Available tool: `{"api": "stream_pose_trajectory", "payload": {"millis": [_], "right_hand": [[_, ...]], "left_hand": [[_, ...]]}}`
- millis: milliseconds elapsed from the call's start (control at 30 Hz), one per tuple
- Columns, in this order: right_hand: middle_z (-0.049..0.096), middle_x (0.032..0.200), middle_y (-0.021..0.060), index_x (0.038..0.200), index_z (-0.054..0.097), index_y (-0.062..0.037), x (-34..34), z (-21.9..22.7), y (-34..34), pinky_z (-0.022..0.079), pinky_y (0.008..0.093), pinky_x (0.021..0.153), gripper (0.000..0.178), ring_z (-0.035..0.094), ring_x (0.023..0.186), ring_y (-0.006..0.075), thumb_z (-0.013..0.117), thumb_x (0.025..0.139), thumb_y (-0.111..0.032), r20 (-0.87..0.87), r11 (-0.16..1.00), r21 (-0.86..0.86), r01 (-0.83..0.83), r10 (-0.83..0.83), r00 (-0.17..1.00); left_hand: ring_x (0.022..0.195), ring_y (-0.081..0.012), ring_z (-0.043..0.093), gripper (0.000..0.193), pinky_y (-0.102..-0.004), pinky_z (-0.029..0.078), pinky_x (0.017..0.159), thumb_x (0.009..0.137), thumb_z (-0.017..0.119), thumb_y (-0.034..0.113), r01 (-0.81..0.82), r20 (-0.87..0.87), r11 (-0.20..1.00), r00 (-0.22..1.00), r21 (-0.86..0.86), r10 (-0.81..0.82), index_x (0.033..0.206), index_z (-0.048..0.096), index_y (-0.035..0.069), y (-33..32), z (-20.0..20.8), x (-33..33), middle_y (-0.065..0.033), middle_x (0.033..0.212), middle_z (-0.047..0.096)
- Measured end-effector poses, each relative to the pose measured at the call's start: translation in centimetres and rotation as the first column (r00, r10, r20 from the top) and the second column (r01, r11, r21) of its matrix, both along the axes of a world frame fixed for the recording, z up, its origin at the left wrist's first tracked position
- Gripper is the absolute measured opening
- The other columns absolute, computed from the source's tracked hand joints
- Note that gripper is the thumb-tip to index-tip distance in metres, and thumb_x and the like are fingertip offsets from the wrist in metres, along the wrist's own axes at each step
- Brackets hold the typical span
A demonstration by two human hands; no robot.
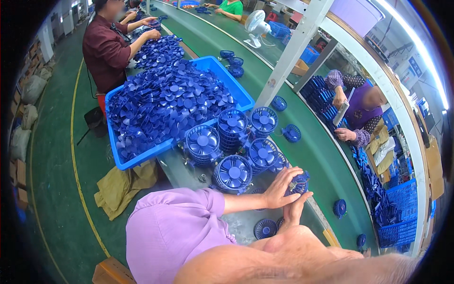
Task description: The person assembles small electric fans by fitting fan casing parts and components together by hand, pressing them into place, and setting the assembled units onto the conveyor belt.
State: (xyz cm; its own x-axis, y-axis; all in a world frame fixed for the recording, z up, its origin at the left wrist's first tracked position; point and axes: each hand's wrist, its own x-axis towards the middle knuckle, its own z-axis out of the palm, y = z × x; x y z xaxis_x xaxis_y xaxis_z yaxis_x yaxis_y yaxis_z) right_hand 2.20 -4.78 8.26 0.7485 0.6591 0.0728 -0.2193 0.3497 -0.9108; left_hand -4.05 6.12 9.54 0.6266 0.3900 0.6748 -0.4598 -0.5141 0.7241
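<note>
Between my two hands is a small blue plastic fan [297, 184] with a round slatted cage. My left hand [279, 190] has its fingers round the far left side of the fan. Beneath the fan, my right hand [294, 212] grips its lower edge, with part of the fingers hidden. Just left of my hands, stacks of matching blue fans [232, 173] stand on the metal table. A single round blue cage [265, 229] lies on the tabletop close to my right wrist.
A blue tub [142, 160] heaped with blue fan blades [170, 94] stands beyond the stacks. Along the right runs a green conveyor belt [326, 175] carrying several scattered fans. A white post [295, 52] rises beside it. Co-workers sit or stand across the belt and at far left.
</note>
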Motion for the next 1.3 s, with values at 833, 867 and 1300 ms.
{"api": "stream_pose_trajectory", "payload": {"millis": [833, 867, 1300], "right_hand": [[0.046, 0.132, 0.0135, 0.141, 0.034, -0.0022, -0.1, -0.4, 2.0, 0.037, 0.0349, 0.103, 0.053, 0.047, 0.120, 0.0225, 0.033, 0.102, -0.037, 0.444, 0.892, -0.065, 0.447, -0.375, 0.814], [0.047, 0.130, 0.0126, 0.139, 0.035, -0.0023, 0.0, -0.4, 2.2, 0.038, 0.0340, 0.102, 0.052, 0.048, 0.118, 0.0214, 0.033, 0.102, -0.038, 0.300, 0.908, -0.008, 0.419, -0.397, 0.867], [0.039, 0.138, 0.0308, 0.138, 0.037, 0.0015, 15.5, -1.6, -6.9, 0.032, 0.0456, 0.108, 0.076, 0.036, 0.133, 0.0389, 0.070, 0.082, -0.039, 0.841, 0.308, -0.227, 0.924, -0.417, 0.346]], "left_hand": [[0.110, -0.0284, 0.054, 0.041, -0.0359, 0.041, 0.097, 0.090, 0.054, 0.021, 0.145, 0.073, 0.923, 0.989, -0.358, -0.127, 0.123, 0.049, -0.002, -1.7, -2.2, 3.7, -0.0179, 0.117, 0.055], [0.112, -0.0258, 0.053, 0.038, -0.0349, 0.040, 0.098, 0.091, 0.052, 0.019, 0.135, 0.055, 0.949, 0.991, -0.284, -0.125, 0.123, 0.049, -0.002, -1.6, -2.1, 3.9, -0.0162, 0.119, 0.055], [0.096, -0.0327, 0.057, 0.061, -0.0413, 0.046, 0.085, 0.087, 0.062, 0.032, -0.076, -0.332, 0.996, 0.939, 0.039, 0.085, 0.134, 0.041, -0.002, -1.8, -2.2, 15.0, -0.0216, 0.105, 0.057]]}}
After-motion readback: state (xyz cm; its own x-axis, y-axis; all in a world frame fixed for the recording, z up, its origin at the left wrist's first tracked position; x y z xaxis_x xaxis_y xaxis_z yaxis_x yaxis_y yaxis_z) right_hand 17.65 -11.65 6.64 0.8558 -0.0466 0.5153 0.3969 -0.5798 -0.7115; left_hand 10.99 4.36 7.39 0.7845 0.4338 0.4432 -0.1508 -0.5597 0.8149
